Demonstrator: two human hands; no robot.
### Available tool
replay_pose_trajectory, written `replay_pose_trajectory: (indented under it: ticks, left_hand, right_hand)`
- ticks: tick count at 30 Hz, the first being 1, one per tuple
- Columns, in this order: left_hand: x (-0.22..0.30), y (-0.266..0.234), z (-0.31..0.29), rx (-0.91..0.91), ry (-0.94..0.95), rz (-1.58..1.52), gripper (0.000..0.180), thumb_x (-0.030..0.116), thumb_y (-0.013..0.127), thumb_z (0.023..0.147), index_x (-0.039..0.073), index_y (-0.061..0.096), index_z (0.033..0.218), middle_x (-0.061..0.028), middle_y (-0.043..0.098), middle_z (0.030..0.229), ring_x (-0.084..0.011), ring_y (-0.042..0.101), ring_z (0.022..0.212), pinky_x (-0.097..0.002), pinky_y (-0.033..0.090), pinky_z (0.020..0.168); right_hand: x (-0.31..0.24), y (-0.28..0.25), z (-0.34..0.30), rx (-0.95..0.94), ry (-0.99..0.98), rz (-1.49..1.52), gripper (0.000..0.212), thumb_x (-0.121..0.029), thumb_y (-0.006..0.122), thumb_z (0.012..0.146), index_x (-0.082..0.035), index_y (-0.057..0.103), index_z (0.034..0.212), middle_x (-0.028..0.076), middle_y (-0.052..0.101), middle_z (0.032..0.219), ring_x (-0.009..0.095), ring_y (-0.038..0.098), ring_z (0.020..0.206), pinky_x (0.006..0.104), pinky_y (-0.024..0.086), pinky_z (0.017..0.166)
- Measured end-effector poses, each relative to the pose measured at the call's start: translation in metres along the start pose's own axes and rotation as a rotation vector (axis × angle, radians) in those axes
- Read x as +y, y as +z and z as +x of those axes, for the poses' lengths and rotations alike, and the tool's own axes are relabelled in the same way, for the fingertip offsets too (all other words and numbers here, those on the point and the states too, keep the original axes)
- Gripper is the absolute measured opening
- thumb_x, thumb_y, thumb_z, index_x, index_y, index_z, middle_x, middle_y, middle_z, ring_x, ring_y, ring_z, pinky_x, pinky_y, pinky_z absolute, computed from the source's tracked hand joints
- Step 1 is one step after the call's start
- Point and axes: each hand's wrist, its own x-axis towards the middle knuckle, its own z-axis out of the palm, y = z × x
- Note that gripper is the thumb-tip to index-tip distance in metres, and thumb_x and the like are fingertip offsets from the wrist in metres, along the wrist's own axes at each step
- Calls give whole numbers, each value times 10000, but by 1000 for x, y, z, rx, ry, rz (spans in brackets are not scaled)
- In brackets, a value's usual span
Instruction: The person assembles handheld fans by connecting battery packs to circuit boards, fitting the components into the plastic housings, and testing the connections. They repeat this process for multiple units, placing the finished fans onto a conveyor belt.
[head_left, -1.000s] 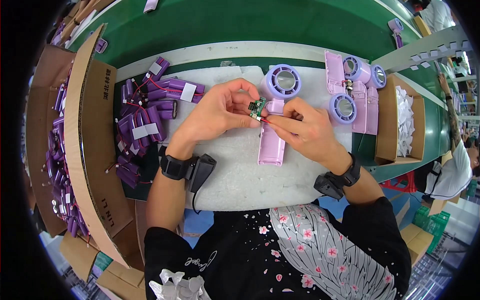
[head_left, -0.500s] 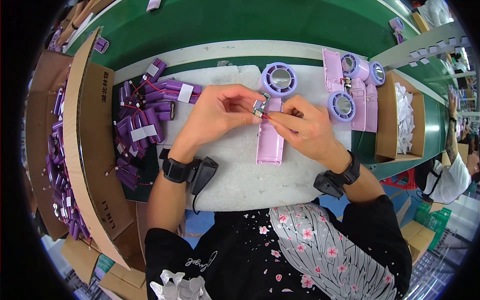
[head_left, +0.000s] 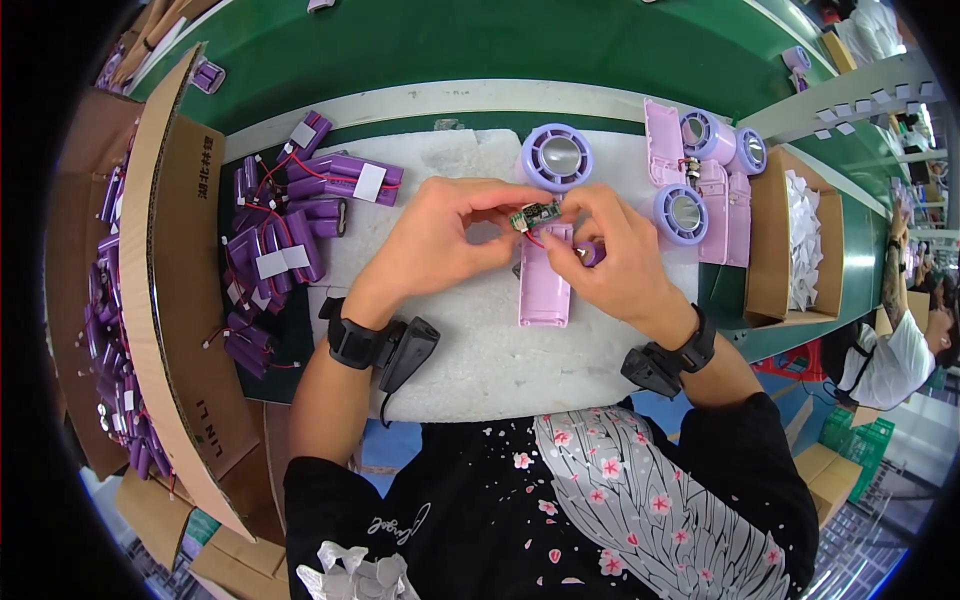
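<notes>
Between my two hands is a small green circuit board [head_left: 535, 216], with a red wire running down from it. My left hand [head_left: 432, 238] pinches the board's left end with its fingertips. My right hand [head_left: 625, 255] has a purple battery [head_left: 591, 254] in its curled fingers, while its index finger reaches the board's right end. Below the board, an open pink housing shell [head_left: 545, 292] lies on the white foam mat [head_left: 450, 375]. Just beyond my hands stands a lilac round fan head [head_left: 557, 158], apparently at the shell's far end; my fingers cover the join.
Purple battery packs [head_left: 290, 245] with red wires lie at left, beside a tall cardboard box [head_left: 200, 300] holding more. Pink shells and fan heads [head_left: 684, 214] sit at right, near a carton [head_left: 768, 240] of white pieces. A green conveyor [head_left: 480, 45] runs beyond.
The circuit board has turned from steep to nearly level. The purple battery now shows in my right hand, whose index finger has moved up to the board. The left hand stays by it.
</notes>
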Motion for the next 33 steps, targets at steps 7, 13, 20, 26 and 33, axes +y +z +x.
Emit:
replay_pose_trajectory:
  ticks: [7, 13, 20, 26, 33]
  left_hand:
    - [4, 2, 0, 12, -93, 27, 328, -73, 619, 763, -37, 667, 1085, -89, 668, 1059, -122, 624, 891, -284, 529, 828]
    - [-1, 1, 0, 44, 40, 145, 320, -46, 654, 740, -15, 695, 1055, -106, 686, 985, -141, 651, 826, -264, 532, 757]
    - [-1, 6, 1, 125, 195, 343, 268, -6, 682, 718, 4, 731, 981, -110, 697, 860, -174, 670, 720, -252, 525, 655]
    - [2, 9, 0, 148, 157, 362, 245, -2, 682, 711, 7, 743, 948, -107, 700, 848, -175, 672, 702, -260, 521, 626]
    - [-4, 8, 1, 122, 118, 266, 291, -12, 681, 710, 9, 714, 998, -89, 682, 835, -166, 652, 692, -261, 517, 631]
  right_hand:
    - [-2, 0, 2, 14, -96, -107, 352, -46, 792, 704, -55, 651, 1027, 69, 623, 914, 130, 640, 649, 249, 487, 524]
    - [2, 1, 2, 60, -103, -120, 344, -38, 799, 691, -47, 666, 1008, 66, 631, 903, 139, 634, 642, 240, 499, 537]
    - [1, -1, 2, 81, -89, -138, 332, -41, 808, 678, -42, 695, 991, 66, 646, 863, 132, 625, 634, 235, 495, 533]
    - [-2, 1, 3, 109, -105, -149, 307, -58, 813, 677, -40, 707, 965, 57, 653, 837, 120, 612, 621, 234, 482, 525]
    - [-1, 1, 2, 103, -48, -117, 278, -77, 800, 703, -36, 696, 958, 59, 653, 834, 119, 612, 620, 233, 465, 522]
